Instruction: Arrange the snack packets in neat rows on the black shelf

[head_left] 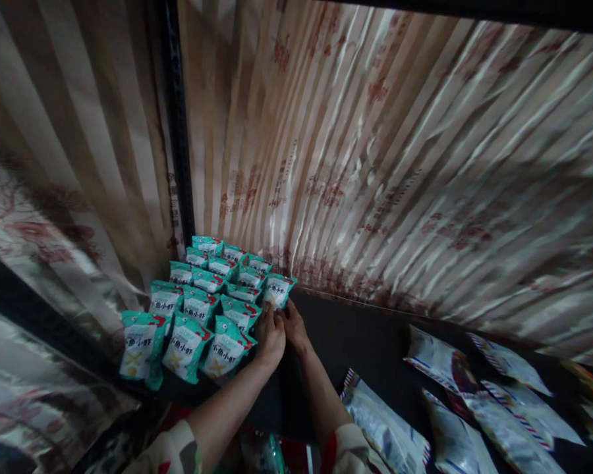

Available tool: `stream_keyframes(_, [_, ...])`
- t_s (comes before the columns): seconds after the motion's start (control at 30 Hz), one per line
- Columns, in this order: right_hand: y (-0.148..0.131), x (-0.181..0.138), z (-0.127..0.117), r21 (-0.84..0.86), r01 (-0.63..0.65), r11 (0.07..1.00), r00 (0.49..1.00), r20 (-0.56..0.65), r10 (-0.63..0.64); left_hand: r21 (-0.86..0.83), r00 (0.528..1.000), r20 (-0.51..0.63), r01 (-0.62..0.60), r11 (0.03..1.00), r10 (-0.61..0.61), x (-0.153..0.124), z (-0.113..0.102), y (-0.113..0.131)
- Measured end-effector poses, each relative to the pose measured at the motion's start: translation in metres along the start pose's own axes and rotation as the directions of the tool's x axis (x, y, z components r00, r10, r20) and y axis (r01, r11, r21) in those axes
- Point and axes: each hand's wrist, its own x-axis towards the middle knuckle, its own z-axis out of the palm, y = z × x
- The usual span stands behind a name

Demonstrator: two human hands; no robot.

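Note:
Several teal snack packets (205, 309) with red and white print stand in rows on a dark shelf (366, 336), packed into its back left corner. Both my hands reach to the right edge of these rows. My left hand (271, 334) is curled against the packets in the front rows. My right hand (292, 322) sits just beside it, its fingers pinched near the rightmost packet (279, 289) in a back row. Whether either hand grips a packet is hidden by the backs of the hands.
Several silver-white bags (479, 401) with red and blue striped edges lie flat on the shelf at the right. Striped, glossy patterned fabric or foil (400, 164) forms the back wall and the left side. A black upright post (178, 131) divides them.

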Motion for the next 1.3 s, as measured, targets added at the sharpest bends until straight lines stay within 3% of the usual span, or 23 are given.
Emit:
stream_keyframes(0.17, [0.000, 0.009, 0.006, -0.045, -0.049, 0.998, 0.997, -0.066, 0.046, -0.020, 1.000, 0.006, -0.021, 1.000, 0.022, 0.003, -0.002, -0.006])
stream_keyframes(0.27, [0.000, 0.008, 0.009, -0.026, -0.010, 1.000, 0.996, -0.090, 0.007, -0.023, 0.999, 0.029, -0.033, 0.999, 0.034, 0.004, 0.000, -0.011])
stream_keyframes(0.57, [0.003, 0.008, 0.016, -0.057, 0.034, 0.998, 0.997, -0.068, -0.037, -0.024, 0.999, 0.023, 0.026, 0.999, -0.025, 0.006, 0.007, -0.012])
stream_keyframes(0.73, [0.004, -0.007, 0.015, -0.075, 0.063, 0.995, 0.973, -0.215, -0.078, -0.009, 0.997, 0.074, -0.002, 1.000, 0.002, -0.010, -0.006, -0.004])
stream_keyframes(0.9, [0.001, -0.063, 0.010, -0.014, 0.008, 1.000, 0.962, -0.272, -0.011, -0.034, 0.981, 0.148, -0.120, 0.992, 0.124, -0.058, -0.026, -0.010])
stream_keyframes(1.1, [-0.008, -0.173, 0.013, 0.141, 0.004, 0.990, 0.970, -0.243, 0.031, -0.198, 0.916, 0.268, -0.250, 0.948, 0.298, -0.148, -0.069, -0.045])
stream_keyframes(1.2, [0.000, -0.229, 0.021, 0.190, -0.036, 0.981, 0.983, -0.168, 0.069, -0.222, 0.889, 0.345, -0.233, 0.947, 0.300, -0.187, -0.091, -0.068])
stream_keyframes(1.3, [0.022, -0.266, 0.030, 0.041, -0.087, 0.995, 0.990, -0.109, 0.091, -0.159, 0.869, 0.443, -0.169, 0.973, 0.223, -0.210, -0.100, -0.092])
